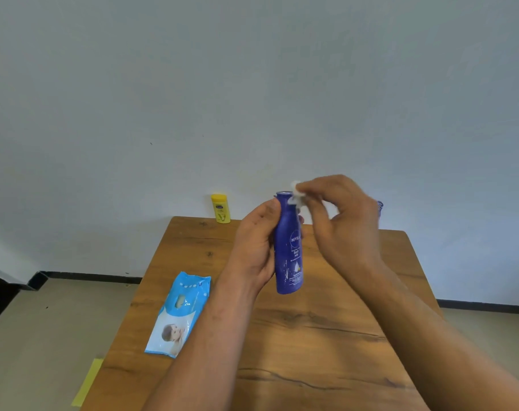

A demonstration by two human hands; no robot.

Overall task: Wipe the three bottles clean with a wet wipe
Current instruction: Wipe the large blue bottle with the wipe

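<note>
My left hand (pixel 256 247) grips a tall blue lotion bottle (pixel 289 256) upright above the wooden table (pixel 296 336). My right hand (pixel 341 221) pinches a small white wet wipe (pixel 296 191) against the bottle's cap at the top. A small yellow bottle (pixel 220 208) stands at the table's far edge, to the left. A sliver of another blue bottle (pixel 379 206) shows behind my right hand, mostly hidden.
A light blue wet wipe pack (pixel 178 315) lies flat near the table's left edge. A strip of yellow tape (pixel 87 384) is on the floor by the table's front left corner. A plain wall stands just behind the table.
</note>
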